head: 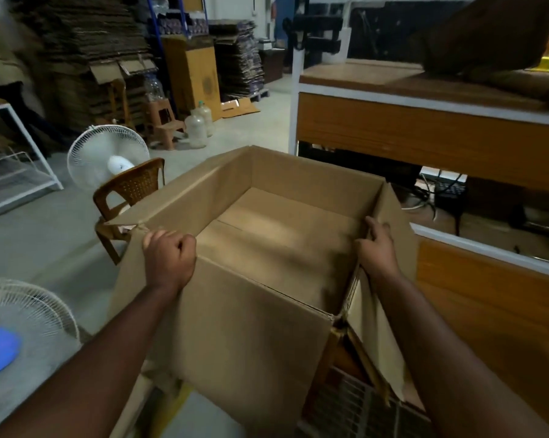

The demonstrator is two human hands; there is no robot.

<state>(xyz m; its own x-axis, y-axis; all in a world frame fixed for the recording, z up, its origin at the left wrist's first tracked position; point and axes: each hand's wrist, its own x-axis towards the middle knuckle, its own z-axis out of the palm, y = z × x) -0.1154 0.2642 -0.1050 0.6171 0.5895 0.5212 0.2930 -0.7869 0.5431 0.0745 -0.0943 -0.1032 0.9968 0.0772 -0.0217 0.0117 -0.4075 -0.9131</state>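
Note:
A large open cardboard box [244, 336] stands in front of me, its top flaps folded outward and its inside empty. My left hand [170, 257] grips the box's near-left top edge, fingers curled over the rim. My right hand [377, 245] holds the right wall's top edge near the corner, fingers hooked inside and the outer flap hanging beside it. Both forearms reach in from the bottom of the view.
A brown plastic chair [131, 191] stands behind the box on the left. Two white fans [107, 158] [23, 327] sit on the floor at left. A wooden workbench [431, 134] runs along the right. Stacked flat cartons [86, 42] and plastic bottles [197, 128] fill the back.

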